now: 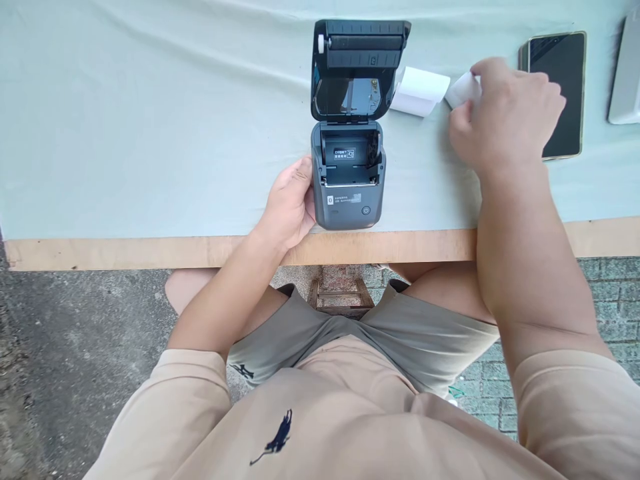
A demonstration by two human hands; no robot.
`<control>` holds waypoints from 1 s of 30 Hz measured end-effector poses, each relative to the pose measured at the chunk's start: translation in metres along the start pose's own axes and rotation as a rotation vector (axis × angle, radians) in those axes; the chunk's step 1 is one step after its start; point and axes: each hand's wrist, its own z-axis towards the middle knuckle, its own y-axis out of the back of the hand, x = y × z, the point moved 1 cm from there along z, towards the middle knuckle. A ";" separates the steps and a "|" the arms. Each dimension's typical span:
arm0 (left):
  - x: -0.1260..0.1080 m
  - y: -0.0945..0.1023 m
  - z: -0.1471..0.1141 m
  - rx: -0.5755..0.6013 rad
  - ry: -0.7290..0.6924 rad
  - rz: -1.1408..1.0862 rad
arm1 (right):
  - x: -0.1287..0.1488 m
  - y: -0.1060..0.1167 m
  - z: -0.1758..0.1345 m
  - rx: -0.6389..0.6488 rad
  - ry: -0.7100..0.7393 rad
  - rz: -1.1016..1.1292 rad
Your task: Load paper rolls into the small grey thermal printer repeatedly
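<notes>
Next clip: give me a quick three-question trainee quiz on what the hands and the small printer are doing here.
1. True or false: the lid of the dark grey printer is shut.
2. Which hand rests against the printer's side? A) left hand B) right hand C) neither
3. Fill in: the right hand is closed on a white ______, beside another one lying on the pale green cloth.

Key
1. False: the lid stands open and the paper bay shows no roll inside.
2. A: the left hand touches the printer's left side.
3. Paper roll, near the phone.
</notes>
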 end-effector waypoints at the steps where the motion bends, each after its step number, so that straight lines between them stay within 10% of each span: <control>1: -0.001 -0.001 0.000 -0.008 0.002 -0.003 | -0.001 0.000 -0.001 0.008 0.040 0.002; 23: 0.000 -0.001 0.000 -0.019 0.015 -0.003 | 0.001 0.014 -0.012 0.055 0.055 0.147; 30: 0.000 0.000 0.000 -0.011 0.013 0.018 | -0.013 0.030 -0.021 -0.438 0.308 0.567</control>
